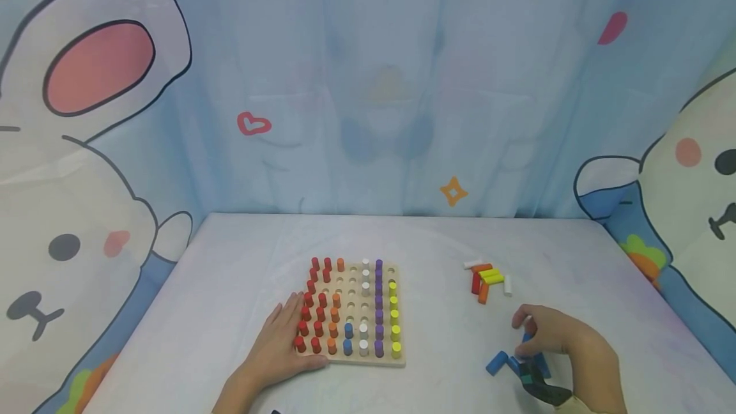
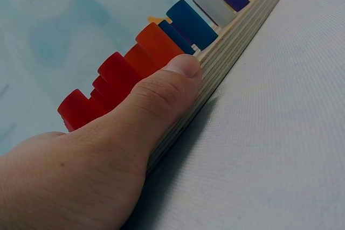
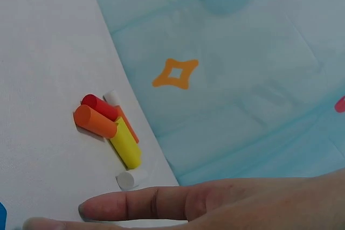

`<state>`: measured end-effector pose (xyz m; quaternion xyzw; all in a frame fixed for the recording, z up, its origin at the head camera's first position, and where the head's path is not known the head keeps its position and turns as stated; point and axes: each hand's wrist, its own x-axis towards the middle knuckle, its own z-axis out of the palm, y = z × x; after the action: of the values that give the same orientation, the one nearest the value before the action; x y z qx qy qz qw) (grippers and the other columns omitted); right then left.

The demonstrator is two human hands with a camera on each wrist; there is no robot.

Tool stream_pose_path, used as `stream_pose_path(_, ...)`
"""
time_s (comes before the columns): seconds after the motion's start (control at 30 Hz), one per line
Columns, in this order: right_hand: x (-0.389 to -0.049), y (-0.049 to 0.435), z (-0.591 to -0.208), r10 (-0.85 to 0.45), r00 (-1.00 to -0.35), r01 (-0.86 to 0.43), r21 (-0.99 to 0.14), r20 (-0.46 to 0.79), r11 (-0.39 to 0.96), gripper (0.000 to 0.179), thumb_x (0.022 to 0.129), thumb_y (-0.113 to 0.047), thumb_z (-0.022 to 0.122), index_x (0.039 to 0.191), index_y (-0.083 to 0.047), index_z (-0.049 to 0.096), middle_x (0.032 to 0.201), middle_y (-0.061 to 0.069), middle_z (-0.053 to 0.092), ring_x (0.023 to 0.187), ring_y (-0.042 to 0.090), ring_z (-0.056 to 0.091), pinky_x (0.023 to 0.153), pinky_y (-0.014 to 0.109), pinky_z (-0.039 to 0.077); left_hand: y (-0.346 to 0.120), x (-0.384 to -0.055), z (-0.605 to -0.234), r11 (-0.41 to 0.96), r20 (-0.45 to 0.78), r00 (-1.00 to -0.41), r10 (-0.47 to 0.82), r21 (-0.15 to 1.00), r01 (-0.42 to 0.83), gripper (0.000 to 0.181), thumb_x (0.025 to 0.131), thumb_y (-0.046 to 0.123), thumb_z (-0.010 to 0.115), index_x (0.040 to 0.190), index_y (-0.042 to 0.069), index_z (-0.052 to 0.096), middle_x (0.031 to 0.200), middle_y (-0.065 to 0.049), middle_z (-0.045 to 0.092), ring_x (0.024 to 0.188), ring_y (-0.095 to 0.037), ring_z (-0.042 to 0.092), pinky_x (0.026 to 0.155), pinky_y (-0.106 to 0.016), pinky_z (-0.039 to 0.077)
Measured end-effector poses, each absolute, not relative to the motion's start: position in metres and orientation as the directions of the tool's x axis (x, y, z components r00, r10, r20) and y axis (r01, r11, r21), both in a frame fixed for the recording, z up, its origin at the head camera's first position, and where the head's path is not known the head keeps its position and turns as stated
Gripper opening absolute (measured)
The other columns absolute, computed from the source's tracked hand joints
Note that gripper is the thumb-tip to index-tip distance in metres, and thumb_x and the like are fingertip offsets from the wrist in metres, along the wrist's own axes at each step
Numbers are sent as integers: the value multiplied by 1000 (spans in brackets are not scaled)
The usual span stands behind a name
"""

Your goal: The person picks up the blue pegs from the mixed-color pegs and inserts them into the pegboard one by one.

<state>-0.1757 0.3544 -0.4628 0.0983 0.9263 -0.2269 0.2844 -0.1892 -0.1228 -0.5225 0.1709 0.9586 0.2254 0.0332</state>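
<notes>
A wooden peg board [image 1: 388,363] stands left of centre, its rows filled with red, orange, blue, white, purple and yellow pegs, with several bare holes in the middle columns. My left hand [image 1: 278,344] rests at its near left corner, fingers along the left side. The left wrist view shows the thumb [image 2: 161,90] laid straight against the front edge, beside the pegs. On the right, my right hand [image 1: 560,334] is low over a few loose blue pegs [image 1: 497,363]. Its thumb and index finger stand apart around one blue peg [image 1: 526,337], partly hidden by the hand.
Beyond the right hand lies a small pile of loose pegs: yellow [image 1: 491,276], orange [image 1: 483,293], red [image 1: 475,283] and white [image 1: 508,285]. A white cloth [image 1: 431,312] covers the table. At its far edge hangs a blue printed curtain [image 1: 379,82].
</notes>
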Motion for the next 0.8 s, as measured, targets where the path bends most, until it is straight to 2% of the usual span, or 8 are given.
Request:
stream_pose_path(0.33, -176, 354, -463, 44, -827, 297, -369, -560, 881, 54, 69, -35, 83, 108, -8, 57, 93, 6, 62, 82, 20, 54, 72, 46, 52, -123, -190, -524, 835, 47, -935, 351, 436, 335, 122, 62, 83, 60, 150, 7, 25, 157, -10, 27, 145, -23, 24, 119, -50, 17)
stream_pose_path(0.8, -180, 343, -460, 37, -847, 270, -369, -530, 889, 45, 74, -27, 80, 109, -8, 58, 99, 10, 64, 82, 20, 56, 75, 48, 52, -123, -190, -524, 844, 22, -936, 350, 426, 325, 125, 61, 88, 54, 152, 9, 22, 158, -8, 24, 147, -20, 21, 120, -47, 14)
